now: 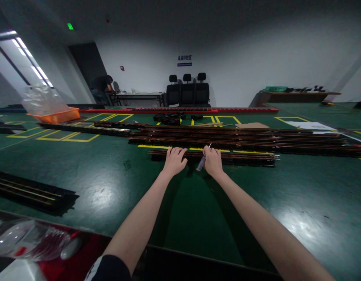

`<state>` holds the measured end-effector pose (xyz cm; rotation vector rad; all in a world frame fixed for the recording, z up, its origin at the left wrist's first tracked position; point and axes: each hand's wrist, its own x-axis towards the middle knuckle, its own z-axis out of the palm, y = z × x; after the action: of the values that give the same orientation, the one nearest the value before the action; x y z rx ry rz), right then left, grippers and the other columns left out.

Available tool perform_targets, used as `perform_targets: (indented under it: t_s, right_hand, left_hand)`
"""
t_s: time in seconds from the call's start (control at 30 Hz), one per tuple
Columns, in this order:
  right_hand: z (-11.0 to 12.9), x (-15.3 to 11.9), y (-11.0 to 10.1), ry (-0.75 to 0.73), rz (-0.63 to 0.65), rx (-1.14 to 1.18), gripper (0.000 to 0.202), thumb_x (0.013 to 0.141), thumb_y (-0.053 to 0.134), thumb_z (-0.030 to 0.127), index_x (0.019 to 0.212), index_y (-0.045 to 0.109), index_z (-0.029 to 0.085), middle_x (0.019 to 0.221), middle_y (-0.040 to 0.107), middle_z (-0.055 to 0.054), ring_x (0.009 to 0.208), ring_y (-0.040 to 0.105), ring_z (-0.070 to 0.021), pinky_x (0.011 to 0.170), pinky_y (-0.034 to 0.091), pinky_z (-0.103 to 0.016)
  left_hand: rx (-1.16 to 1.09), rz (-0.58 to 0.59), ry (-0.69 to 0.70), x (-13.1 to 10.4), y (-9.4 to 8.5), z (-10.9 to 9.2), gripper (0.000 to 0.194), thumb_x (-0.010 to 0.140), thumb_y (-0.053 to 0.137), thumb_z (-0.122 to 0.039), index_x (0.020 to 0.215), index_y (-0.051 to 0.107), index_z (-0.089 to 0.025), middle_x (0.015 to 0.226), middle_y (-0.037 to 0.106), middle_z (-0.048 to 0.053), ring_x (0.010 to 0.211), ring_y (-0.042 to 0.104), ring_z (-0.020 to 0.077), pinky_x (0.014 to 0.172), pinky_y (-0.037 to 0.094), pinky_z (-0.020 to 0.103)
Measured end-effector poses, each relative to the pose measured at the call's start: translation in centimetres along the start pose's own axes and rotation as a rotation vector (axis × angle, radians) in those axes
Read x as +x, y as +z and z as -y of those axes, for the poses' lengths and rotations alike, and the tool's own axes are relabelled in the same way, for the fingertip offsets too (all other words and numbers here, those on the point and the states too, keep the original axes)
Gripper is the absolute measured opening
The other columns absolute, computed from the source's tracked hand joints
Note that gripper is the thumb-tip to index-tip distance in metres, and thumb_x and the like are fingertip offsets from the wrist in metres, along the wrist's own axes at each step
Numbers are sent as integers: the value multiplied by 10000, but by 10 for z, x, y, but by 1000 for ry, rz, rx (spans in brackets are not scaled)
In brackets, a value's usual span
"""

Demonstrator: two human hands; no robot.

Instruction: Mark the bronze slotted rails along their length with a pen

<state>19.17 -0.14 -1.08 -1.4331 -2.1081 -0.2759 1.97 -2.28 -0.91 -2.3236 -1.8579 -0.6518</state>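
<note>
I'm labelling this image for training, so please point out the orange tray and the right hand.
orange tray [61,116]: head view, on its front wall
right hand [213,160]: head view, back of hand

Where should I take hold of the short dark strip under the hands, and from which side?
I'd come from the near side and pinch the short dark strip across its narrow width, at two points spread toward its ends. It is long and lies flat, with longer strips close behind and bare table in front.
</note>
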Motion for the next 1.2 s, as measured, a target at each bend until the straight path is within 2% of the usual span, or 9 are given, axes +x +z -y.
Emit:
perform_targets:
  t_s: [0.27,0.47,0.57,0.67,0.8,0.93,1.07,1.2]
  right_hand:
    - [3,-1,0,-91,35,-8,129,778,491,222,890,484,160,811,623,-99,791,549,-247,810,303,-332]
    - [10,0,-1,-64,56,-79,152,775,508,194,920,491,149,843,639,-118,840,563,-264,818,288,-344]
    - [12,0,-2,-56,47,-105,179,745,493,112,918,489,155,839,649,-117,849,568,-265,842,269,-356]
    - [9,-1,-3,-34,22,-103,224,720,447,41,903,484,165,813,655,-107,831,572,-258,838,261,-356]
    - [4,-1,-4,19,25,-77,239,704,433,25,889,486,167,822,658,-102,833,578,-255,834,261,-342]
    - [5,-1,-6,-22,48,-67,230,703,455,54,908,496,149,837,651,-113,835,573,-253,838,271,-338]
    - [7,-2,-5,-107,36,-72,180,736,504,165,915,501,144,846,643,-123,832,562,-260,842,278,-346]
    - [8,-3,-3,-86,16,-70,132,784,496,213,903,491,155,826,644,-110,818,567,-256,827,287,-349]
  left_hand:
    - [6,-3,5,0,1,1,445,860,388,-258,1284,510,-200,1285,564,87,1251,440,230,1137,204,466]
    - [19,-16,7,0,2,1,439,859,393,-255,1278,517,-213,1284,568,83,1252,442,229,1133,211,455]
    - [26,-14,4,0,1,0,443,859,393,-256,1281,517,-211,1287,566,84,1261,430,237,1130,215,456]
    - [22,-2,-1,0,0,0,443,861,390,-263,1284,513,-219,1283,566,79,1260,429,239,1128,220,460]
    - [16,8,-9,0,0,0,444,865,381,-266,1286,509,-214,1292,560,80,1264,424,239,1130,217,458]
    - [15,5,-11,0,0,1,451,865,378,-265,1291,508,-193,1294,557,92,1263,424,243,1130,216,458]
    - [34,-27,-2,0,2,1,440,854,398,-255,1275,521,-225,1273,574,72,1244,440,235,1122,234,442]
    - [37,-24,-1,0,2,1,435,852,403,-247,1271,521,-241,1270,577,64,1237,446,229,1119,238,443]
